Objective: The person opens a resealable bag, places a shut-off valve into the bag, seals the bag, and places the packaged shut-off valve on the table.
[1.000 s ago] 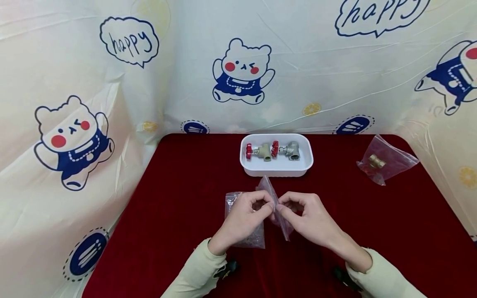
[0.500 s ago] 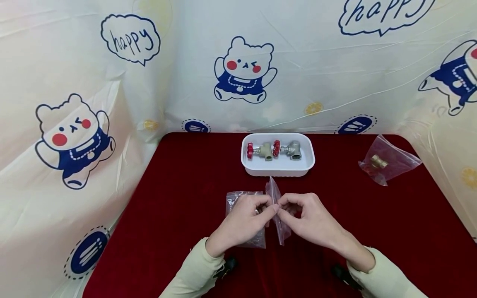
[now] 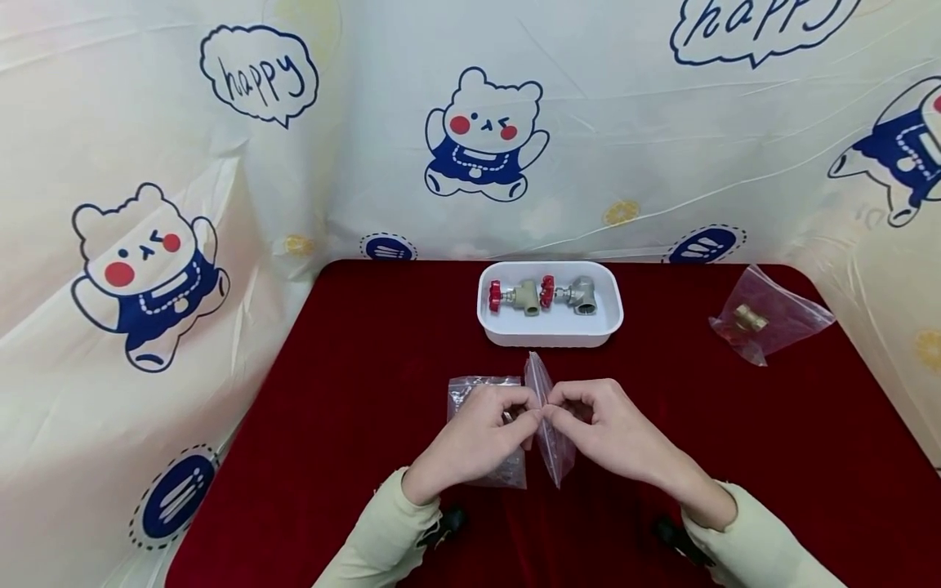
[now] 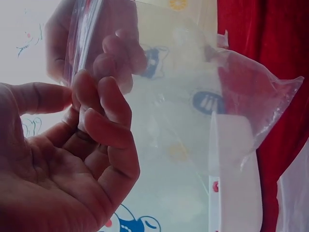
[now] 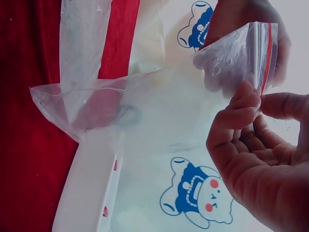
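Between my two hands a clear zip bag (image 3: 556,457) hangs over the middle of the table, its zip edge on top. My left hand (image 3: 478,433) pinches that edge between thumb and forefinger from the left. From the right, my right hand (image 3: 613,429) pinches the same edge close by. The bag looks flat, with nothing visible inside. A red line runs along its zip strip (image 5: 264,58) in the right wrist view. Under my left hand lies another clear plastic bag (image 3: 510,474), partly hidden.
Beyond my hands stands a white tray (image 3: 550,339) holding two valves with red handwheels, one greenish (image 3: 526,297) and one grey (image 3: 583,296). At the right lies a zip bag (image 3: 797,317) with a brass fitting (image 3: 750,318) inside. A printed curtain encloses the red-covered table.
The bag between my hands has turned slightly and now hangs more upright. My fingertips have shifted a little along its top edge. The tray and other bags have stayed put.
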Available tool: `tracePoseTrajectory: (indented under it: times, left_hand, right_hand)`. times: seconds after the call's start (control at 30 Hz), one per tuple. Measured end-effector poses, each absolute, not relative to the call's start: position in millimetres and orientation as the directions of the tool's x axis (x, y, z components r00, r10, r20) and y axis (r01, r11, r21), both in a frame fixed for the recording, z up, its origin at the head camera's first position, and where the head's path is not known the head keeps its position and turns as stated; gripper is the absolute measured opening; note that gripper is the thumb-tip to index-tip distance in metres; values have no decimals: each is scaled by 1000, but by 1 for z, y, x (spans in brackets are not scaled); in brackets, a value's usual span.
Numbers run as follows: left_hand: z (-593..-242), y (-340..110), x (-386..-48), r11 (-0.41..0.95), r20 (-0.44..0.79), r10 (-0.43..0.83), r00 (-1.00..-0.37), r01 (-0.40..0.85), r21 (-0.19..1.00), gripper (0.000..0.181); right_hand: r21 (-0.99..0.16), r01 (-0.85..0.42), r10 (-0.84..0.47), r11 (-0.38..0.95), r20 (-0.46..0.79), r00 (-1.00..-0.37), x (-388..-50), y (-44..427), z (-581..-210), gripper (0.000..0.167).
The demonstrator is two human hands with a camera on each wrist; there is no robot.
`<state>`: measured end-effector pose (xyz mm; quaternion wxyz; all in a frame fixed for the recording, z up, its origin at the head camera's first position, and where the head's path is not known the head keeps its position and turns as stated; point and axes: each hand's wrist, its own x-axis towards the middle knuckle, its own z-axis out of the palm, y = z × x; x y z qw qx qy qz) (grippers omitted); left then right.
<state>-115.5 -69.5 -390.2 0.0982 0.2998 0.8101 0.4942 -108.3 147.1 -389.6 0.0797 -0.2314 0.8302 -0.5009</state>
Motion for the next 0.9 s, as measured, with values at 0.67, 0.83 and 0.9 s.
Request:
tracePoseTrajectory:
  times: [0.67, 0.83, 0.9]
  left_hand:
    - [-396, -66, -115, 207, 193, 522, -831, 343, 916, 28]
    - [-398, -65, -116, 148, 207, 519, -829, 326, 934, 29]
    - [-399, -64, -117, 131, 203, 519, -830, 312, 941, 29]
  right_hand:
    - [-957, -262, -442, 123, 183, -878, -112, 140, -405, 22]
    - [-966, -256, -421, 41, 216, -881, -113, 138, -408, 21]
    - [-969, -245, -414, 7, 220, -883, -113, 137, -409, 20]
